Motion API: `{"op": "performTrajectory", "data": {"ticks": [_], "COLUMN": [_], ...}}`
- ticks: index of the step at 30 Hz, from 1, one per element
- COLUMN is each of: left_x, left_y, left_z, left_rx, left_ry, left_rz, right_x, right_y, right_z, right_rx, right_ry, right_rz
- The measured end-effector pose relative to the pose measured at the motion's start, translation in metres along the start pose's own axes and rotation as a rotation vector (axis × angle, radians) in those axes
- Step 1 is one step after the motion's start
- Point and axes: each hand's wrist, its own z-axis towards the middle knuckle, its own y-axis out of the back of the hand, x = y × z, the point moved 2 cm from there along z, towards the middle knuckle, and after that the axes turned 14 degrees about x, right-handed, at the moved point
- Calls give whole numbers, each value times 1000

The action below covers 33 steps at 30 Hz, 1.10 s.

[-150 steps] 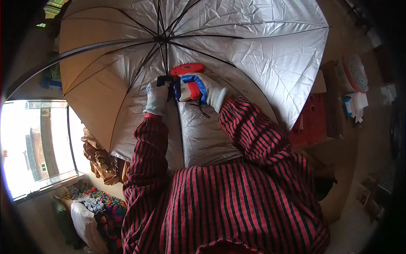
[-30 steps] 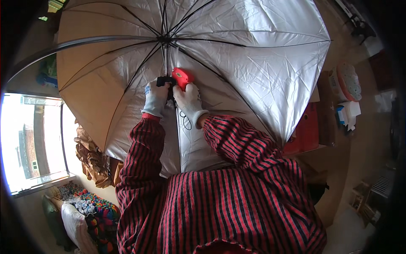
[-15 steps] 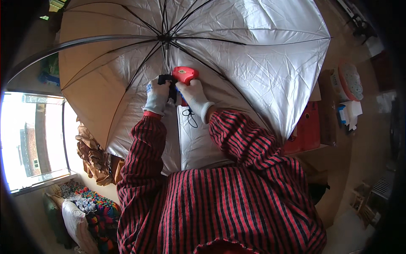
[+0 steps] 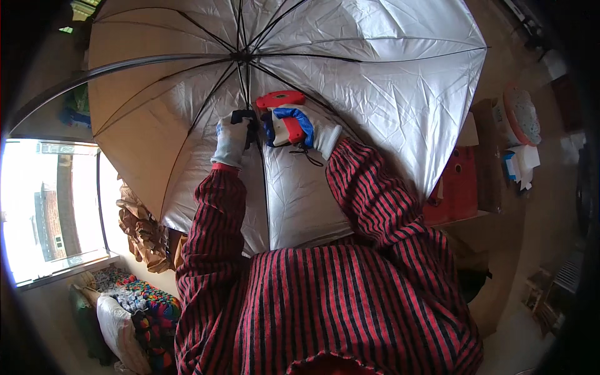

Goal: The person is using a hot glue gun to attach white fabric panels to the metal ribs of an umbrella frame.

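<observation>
A large open umbrella (image 4: pixel 400 112) spreads its silver inside before me, dark ribs running out from a hub. My right hand (image 4: pixel 322 128), in a white glove with a blue palm, is closed around a red-and-white handheld tool (image 4: pixel 289 130). The tool has a rounded red head and a dangling black cord loop; its exact kind is unclear. My left hand (image 4: pixel 232 140), in a white glove, is closed just left of the tool, beside a rib and panel seam. Dark material shows at its fingers; whether that is glove coating or something held, I cannot tell.
The umbrella's curved shaft (image 4: pixel 125 59) reaches out to the left. Crumpled brown paper (image 4: pixel 142 234) lies below the left panel, near a bright window (image 4: pixel 47 206). Right of the umbrella are a red box (image 4: pixel 456 187), a pink-rimmed basin (image 4: pixel 522 115) and a small blue-white box (image 4: pixel 522 165).
My right hand has shifted right and turned, bringing the tool away from my left hand and showing its side and the blue palm. My left hand has hardly moved.
</observation>
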Motion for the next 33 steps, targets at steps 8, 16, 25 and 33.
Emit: {"op": "performTrajectory", "data": {"ticks": [8,16,25,33], "left_x": [-20,-13,-6,-8], "left_y": [-2,2,3,4], "left_z": [-9,-9,-6,-8], "left_rx": [32,-4,39,16], "left_ry": [9,60,-87,-82], "left_rz": [-100,-11,-99,-76], "right_x": [13,10,17,15], "right_y": [6,17,14,12], "right_z": [5,12,11,11], "right_rx": [252,224,372,293], "right_ry": [39,97,121,-122], "right_rz": [-113,-313,-693,-131]}}
